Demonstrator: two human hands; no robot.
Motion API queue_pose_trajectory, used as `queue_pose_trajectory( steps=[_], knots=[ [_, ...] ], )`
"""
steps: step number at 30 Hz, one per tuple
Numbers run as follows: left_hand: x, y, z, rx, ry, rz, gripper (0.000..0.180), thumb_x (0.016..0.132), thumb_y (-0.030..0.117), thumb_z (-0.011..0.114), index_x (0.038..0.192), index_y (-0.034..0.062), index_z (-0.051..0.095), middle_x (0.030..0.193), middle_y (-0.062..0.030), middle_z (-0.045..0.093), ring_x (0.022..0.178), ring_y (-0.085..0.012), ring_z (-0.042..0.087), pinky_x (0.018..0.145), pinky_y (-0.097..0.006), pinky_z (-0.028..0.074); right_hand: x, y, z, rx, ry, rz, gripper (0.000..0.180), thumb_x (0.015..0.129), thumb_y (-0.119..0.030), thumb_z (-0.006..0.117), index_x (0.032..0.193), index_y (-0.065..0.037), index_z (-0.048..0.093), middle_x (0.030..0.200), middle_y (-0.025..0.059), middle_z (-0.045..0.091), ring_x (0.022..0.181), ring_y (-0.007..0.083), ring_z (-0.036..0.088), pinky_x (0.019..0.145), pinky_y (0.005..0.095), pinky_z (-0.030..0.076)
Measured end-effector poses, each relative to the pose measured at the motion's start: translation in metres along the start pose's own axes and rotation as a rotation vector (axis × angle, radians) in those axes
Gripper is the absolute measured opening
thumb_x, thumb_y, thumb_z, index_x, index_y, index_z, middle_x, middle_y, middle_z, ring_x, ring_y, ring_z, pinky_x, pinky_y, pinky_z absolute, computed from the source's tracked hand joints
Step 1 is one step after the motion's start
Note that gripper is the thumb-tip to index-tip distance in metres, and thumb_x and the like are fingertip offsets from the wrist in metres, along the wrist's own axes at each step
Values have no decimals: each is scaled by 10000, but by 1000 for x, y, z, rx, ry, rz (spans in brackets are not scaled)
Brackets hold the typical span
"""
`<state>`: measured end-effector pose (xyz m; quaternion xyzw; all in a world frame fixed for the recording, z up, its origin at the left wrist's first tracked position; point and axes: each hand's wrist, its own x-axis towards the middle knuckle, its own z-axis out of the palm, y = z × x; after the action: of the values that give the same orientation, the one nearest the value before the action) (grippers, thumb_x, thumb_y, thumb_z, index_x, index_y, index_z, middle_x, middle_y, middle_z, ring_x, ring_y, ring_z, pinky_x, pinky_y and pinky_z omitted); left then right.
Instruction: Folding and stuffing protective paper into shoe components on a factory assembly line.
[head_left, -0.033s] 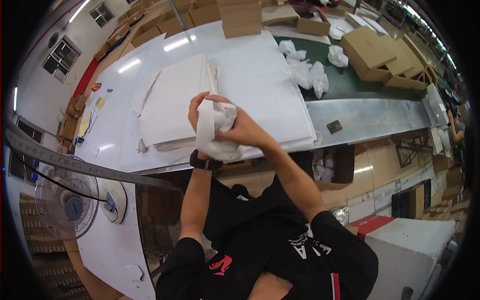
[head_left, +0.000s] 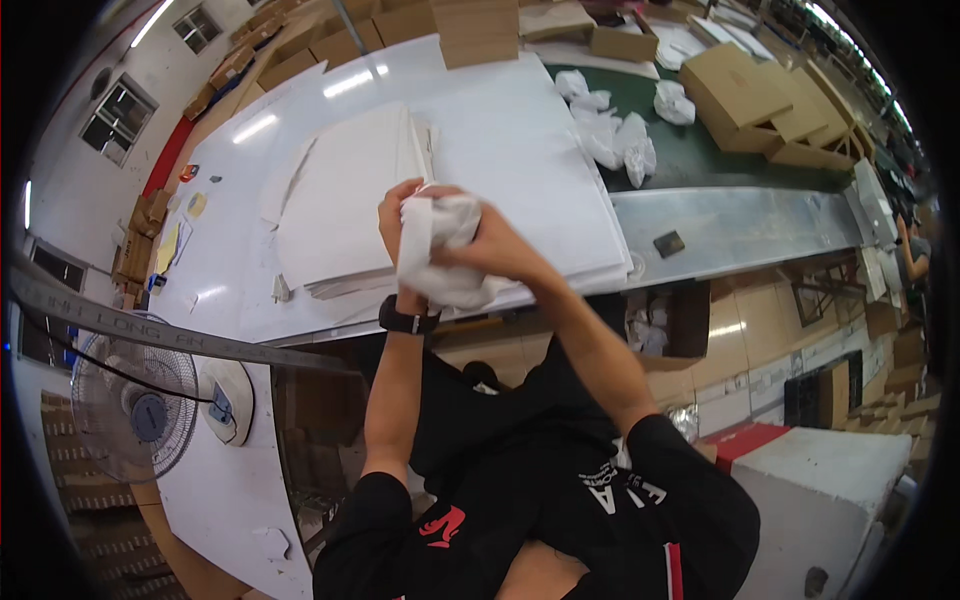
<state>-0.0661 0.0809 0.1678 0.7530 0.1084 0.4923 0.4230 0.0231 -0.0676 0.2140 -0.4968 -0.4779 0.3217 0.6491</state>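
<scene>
White paper bundle (head_left: 452, 222): light, soft, best held round the sides

Bundle is up in both hands, above the near edge of the bench (head_left: 235, 210), just in front of the stack of white sheets (head_left: 345, 200). Left hand (head_left: 391, 222) clamped on the left side, fingers bent over the far rim. Right hand (head_left: 505, 248) clamped on the right side, thumb pressed into the folds; its other fingers mostly hidden behind the paper. Some blur on paper and right hand. Contents not visible, can't tell if hard or fragile.

Handling (judgement): wrapper looks thin and limp, creases readily, probably weighs little; any real weight would come from whatever is inside. Paper likely dry, not very slippery, but layers could slide over each other and the loose band on the left could spring out if let go. Tearing possible if pulled by one corner.

Where to hold: cup the body from both sides, palms wide, thumb on the overlap so folds stay down. Avoid pinching a single free edge. Squeeze gently, since contents unknown. Similar white lumps (head_left: 600, 130) lie on the green surface (head_left: 700, 155) to the right, also crumpled and soft-looking.
</scene>
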Motion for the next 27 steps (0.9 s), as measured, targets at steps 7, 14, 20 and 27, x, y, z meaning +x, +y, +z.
queue_pose_trajectory(
  steps=[7, 14, 20, 27],
  knots=[
    [-77, -37, 36, 294, -118, -320, 329, 952, 238, 689, 1203, 27, 658, 1097, -162, 677, 1000, -294, 651, 866, -372, 504, 15, 46, -117, 708, 717, -8, 450, 833, -64, 749, 1261, -66, 607, 1157, 83, 680, 1004, 217, 692, 846, 353, 574],
    [-140, -74, 90, 710, -406, 31, 461, 926, 302, 682, 1306, 48, 622, 1400, -266, 516, 1364, -484, 401, 1158, -559, 274, -52, 161, -138, -565, 930, 117, 494, 785, -217, 778, 1239, -124, 608, 1187, 120, 646, 1077, 298, 643, 902, 429, 493],
    [-140, -43, 88, 420, -532, -21, 715, 850, 394, 757, 1449, 80, 525, 1501, -292, 403, 1412, -499, 331, 1180, -580, 232, -66, 170, -136, -643, 979, 8, 558, 773, -279, 798, 1275, -135, 601, 1221, 90, 632, 1160, 292, 586, 1020, 423, 315],
    [-155, -47, 83, 667, -572, 122, 734, 757, 347, 825, 1437, 277, 557, 1499, -260, 408, 1400, -522, 328, 1170, -610, 239, -71, 158, -123, -636, 1043, 85, 607, 759, -307, 817, 1286, -103, 596, 1150, 174, 674, 1070, 379, 652, 947, 462, 483]
  ],
)
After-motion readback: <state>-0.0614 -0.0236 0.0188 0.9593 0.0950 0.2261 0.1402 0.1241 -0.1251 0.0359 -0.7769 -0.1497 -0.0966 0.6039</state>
